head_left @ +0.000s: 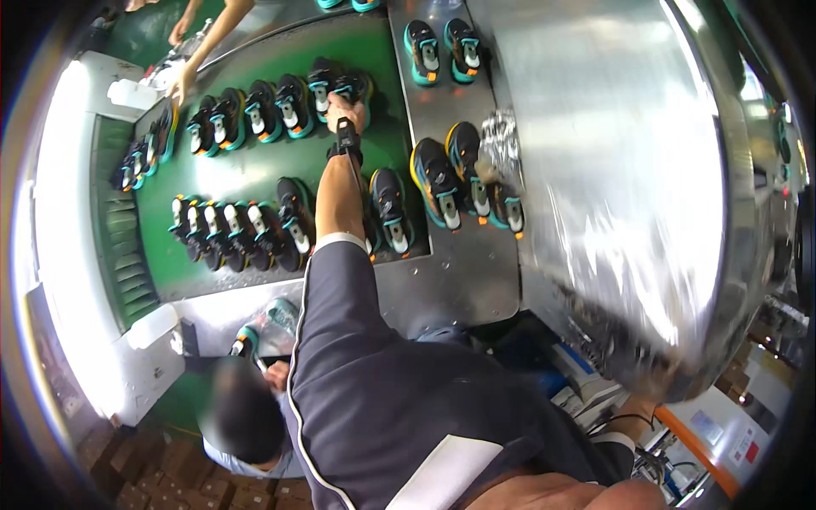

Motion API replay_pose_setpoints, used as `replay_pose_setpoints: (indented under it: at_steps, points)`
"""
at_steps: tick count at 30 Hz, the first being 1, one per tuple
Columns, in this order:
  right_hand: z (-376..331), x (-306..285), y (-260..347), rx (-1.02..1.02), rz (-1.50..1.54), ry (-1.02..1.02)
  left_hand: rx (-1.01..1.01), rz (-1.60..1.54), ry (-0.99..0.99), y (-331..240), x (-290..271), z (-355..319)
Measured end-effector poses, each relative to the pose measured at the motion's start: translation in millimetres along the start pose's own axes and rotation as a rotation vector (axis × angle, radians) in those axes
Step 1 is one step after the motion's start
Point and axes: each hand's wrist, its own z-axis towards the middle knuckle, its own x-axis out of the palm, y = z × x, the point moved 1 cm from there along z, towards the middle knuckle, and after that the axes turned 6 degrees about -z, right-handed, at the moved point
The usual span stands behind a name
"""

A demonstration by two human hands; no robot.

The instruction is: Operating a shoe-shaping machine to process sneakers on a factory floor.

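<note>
A black sneaker with a teal sole [350, 87] lies at the right end of the upper row on the green conveyor belt [255, 166], close to the belt's edge by the steel table [459, 280]. The person's left hand [344, 110] stretches far forward over the belt and rests on this shoe, fingers curled around its heel end, grasping it; a dark strap [344, 143] circles the wrist. The right hand is not to be made out; only a forearm with a thin cord shows at the lower right, under a large shiny metal housing [629, 170].

More sneakers of the same kind lie in the upper row [255, 110] and in a lower row [238, 234]. On the steel table two pairs lie: one [463, 178] near the belt, another [442, 51] farther up. At the upper left a co-worker's hand [181, 85] touches the belt's edge. Below, another person [242, 412] holds a teal shoe [246, 340].
</note>
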Motion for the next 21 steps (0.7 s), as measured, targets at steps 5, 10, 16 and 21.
replay_pose_setpoints:
  at_steps: [5, 10, 16, 21]
  points:
    - [6.8, -16.7, 5.7, 0.002, -0.078, -0.05, -0.162, -0.014, 0.021, -19.5, 28.9, 54.5]
    - [19.5, -9.1, 17.6, -0.017, -0.107, -0.066, -0.065, 0.012, -0.017, 20.7, 32.8, 103.9]
    - [-0.5, -5.6, -6.9, 0.05, -0.144, -0.154, 0.503, -0.578, -0.137, -215.1, -152.5, 144.3]
    - [21.3, -9.5, 42.5, 0.144, 0.165, 0.087, 1.039, -0.65, 0.21, -430.0, -340.9, 2.5]
